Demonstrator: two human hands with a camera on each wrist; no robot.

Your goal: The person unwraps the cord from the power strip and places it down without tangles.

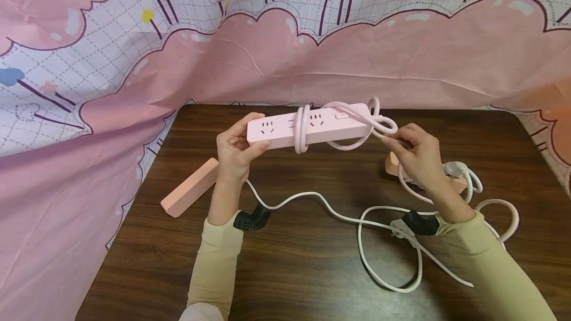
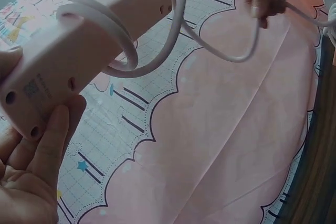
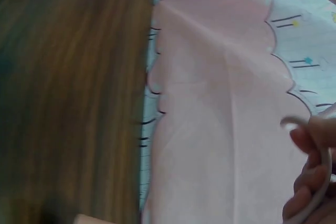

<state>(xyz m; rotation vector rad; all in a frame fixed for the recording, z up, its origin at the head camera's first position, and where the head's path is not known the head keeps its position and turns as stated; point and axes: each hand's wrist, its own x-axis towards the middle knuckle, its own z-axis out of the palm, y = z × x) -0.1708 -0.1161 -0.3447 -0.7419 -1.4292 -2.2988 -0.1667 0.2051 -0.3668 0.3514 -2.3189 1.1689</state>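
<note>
1. Gripping the pale pink power strip (image 1: 315, 133) by its left end, the left hand (image 1: 234, 155) sets its thumb at the front edge and its fingers against the underside; the strip is held up above the table (image 1: 290, 261), which shows dark wood grain.
2. On the strip's underside, near that gripped end, sits a label (image 2: 37, 90): a square code with small print beside it, too blurred to read. Round dark recesses (image 2: 10, 97) lie around it.
3. The strip is a long, smooth bar with squared edges. Its upper face carries slotted sockets (image 1: 267, 128) and, toward its right end, a switch (image 1: 342, 116).
4. A glossy, pale pink cord (image 1: 301, 130) wraps around the strip's middle in side-by-side turns, then loops loosely past its right end.
5. Just beyond the strip's right end, the right hand (image 1: 417, 155) pinches the cord between thumb and fingers.
6. Left of and below the strip lies a peach block (image 1: 189, 187), plain and rectangular. To the strip's lower right is a peach bar (image 1: 392, 165), partly hidden by the right hand.
7. Below the strip, a thin white cable (image 1: 312, 194) curves over the table, looping near a pale plug (image 1: 403, 232).
8. Behind the strip hangs a creased curtain (image 1: 357, 73), printed with scalloped pink clouds, dashed grids and stars.
</note>
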